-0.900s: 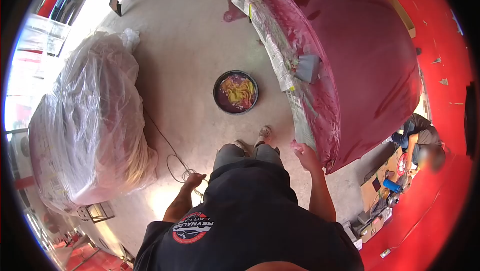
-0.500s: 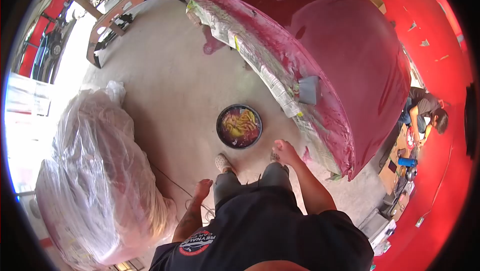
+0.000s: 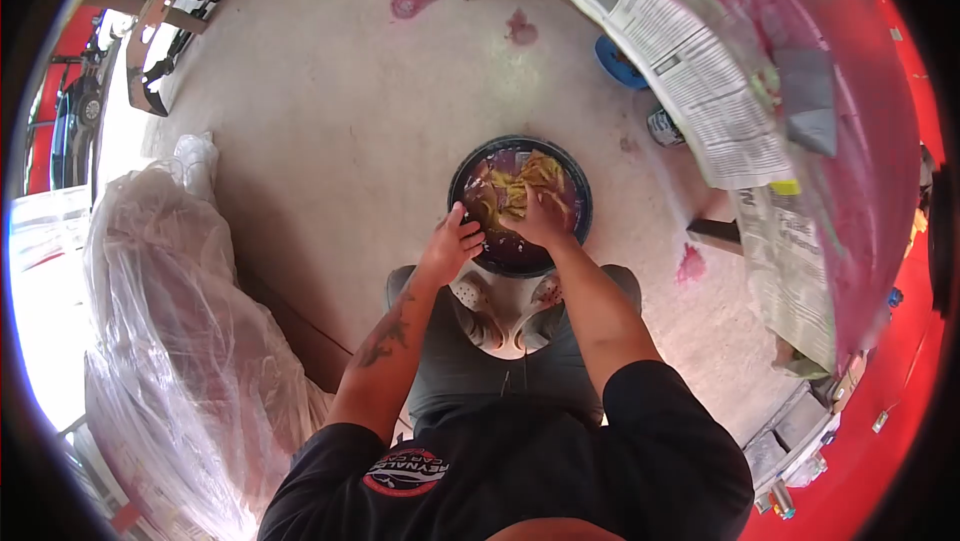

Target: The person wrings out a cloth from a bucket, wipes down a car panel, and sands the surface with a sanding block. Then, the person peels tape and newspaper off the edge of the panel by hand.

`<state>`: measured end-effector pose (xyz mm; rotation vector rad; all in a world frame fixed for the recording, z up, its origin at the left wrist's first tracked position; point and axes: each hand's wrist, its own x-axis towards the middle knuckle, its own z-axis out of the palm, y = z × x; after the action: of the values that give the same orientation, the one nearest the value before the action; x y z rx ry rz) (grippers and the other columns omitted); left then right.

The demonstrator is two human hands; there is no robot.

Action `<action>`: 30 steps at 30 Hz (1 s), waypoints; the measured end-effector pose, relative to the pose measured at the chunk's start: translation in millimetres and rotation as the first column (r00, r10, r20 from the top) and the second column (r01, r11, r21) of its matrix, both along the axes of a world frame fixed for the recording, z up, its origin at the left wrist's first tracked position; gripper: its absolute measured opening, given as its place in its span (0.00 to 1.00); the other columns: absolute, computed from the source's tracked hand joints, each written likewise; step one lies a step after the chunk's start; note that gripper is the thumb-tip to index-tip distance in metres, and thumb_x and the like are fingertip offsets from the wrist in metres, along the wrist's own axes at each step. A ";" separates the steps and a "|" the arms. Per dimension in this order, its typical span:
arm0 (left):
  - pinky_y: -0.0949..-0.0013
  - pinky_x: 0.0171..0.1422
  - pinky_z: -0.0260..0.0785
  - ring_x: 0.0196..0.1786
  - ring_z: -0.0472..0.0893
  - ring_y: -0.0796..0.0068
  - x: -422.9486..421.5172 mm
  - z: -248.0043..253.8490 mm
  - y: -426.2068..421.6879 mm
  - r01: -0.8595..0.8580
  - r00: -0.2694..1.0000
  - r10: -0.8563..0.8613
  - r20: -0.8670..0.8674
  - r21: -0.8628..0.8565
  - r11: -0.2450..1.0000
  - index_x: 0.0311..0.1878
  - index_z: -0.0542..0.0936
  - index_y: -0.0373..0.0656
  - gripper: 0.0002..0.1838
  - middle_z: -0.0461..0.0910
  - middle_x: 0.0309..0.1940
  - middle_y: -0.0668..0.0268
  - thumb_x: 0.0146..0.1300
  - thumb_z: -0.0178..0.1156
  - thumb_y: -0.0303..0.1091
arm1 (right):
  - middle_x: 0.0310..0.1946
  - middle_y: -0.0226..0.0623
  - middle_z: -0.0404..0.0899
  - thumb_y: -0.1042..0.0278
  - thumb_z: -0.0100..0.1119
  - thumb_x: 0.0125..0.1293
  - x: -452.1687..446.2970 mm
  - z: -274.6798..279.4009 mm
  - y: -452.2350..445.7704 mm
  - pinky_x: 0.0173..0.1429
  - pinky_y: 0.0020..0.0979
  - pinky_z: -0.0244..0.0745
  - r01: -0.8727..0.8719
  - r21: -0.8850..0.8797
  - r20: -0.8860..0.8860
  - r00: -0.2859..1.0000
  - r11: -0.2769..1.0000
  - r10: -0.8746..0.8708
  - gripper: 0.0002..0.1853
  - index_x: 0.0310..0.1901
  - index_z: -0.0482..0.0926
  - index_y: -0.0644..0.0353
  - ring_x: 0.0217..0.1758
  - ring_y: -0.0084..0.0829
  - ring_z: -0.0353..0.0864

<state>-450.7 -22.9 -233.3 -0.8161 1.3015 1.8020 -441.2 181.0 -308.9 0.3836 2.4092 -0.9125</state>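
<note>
A round black basin [image 3: 583, 203] stands on the floor in front of my feet, holding dark purplish liquid. A wet, crumpled yellow cloth [image 3: 541, 170] lies in it. My right hand [image 3: 538, 224] reaches over the near rim, its fingers closed on the cloth's near part; the fingertips are partly hidden. My left hand [image 3: 452, 245] is at the basin's near left rim, fingers apart and holding nothing.
To the right, a reddish car panel [image 3: 860, 241] is edged with newspaper masking [image 3: 690, 61], and a grey sheet [image 3: 806, 101] lies on it. A blue container [image 3: 620, 63] and a can [image 3: 664, 128] stand below. Plastic sheeting [image 3: 180, 341] covers something at left.
I have crouched down over the basin, which now appears closer. Both hands have come forward from beside my legs, the right one into the basin onto the cloth.
</note>
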 end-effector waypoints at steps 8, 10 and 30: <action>0.47 0.72 0.58 0.73 0.62 0.56 -27.8 -167.2 58.0 0.075 0.987 -0.062 0.150 -0.079 0.994 0.78 0.54 0.49 0.43 0.61 0.74 0.58 0.69 0.49 0.65 | 0.68 0.51 0.65 0.37 0.64 0.56 -22.0 -123.3 -16.2 0.72 0.48 0.61 -0.126 0.085 0.175 0.978 0.988 0.110 0.49 0.75 0.55 0.47 0.74 0.47 0.63; 0.50 0.72 0.60 0.70 0.67 0.58 -20.3 -200.3 63.5 0.098 0.995 -0.097 0.038 -0.048 0.994 0.73 0.63 0.46 0.39 0.67 0.70 0.58 0.71 0.47 0.66 | 0.65 0.49 0.71 0.39 0.63 0.57 -21.1 -147.2 -6.4 0.71 0.45 0.64 -0.102 -0.030 0.171 0.980 0.994 0.105 0.45 0.73 0.60 0.49 0.71 0.44 0.69; 0.50 0.48 0.77 0.43 0.83 0.55 -41.4 -266.4 87.4 -0.374 0.915 0.401 0.041 0.460 0.806 0.49 0.80 0.45 0.26 0.82 0.44 0.59 0.73 0.43 0.58 | 0.49 0.58 0.72 0.45 0.71 0.57 -1.6 -60.9 -22.2 0.59 0.49 0.68 0.019 -0.263 -0.647 0.738 0.965 -0.191 0.36 0.56 0.67 0.65 0.55 0.57 0.72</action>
<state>-492.2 64.5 -499.7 -0.7998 0.7075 2.3532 -442.8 158.8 -369.8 0.0974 2.8742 -1.6030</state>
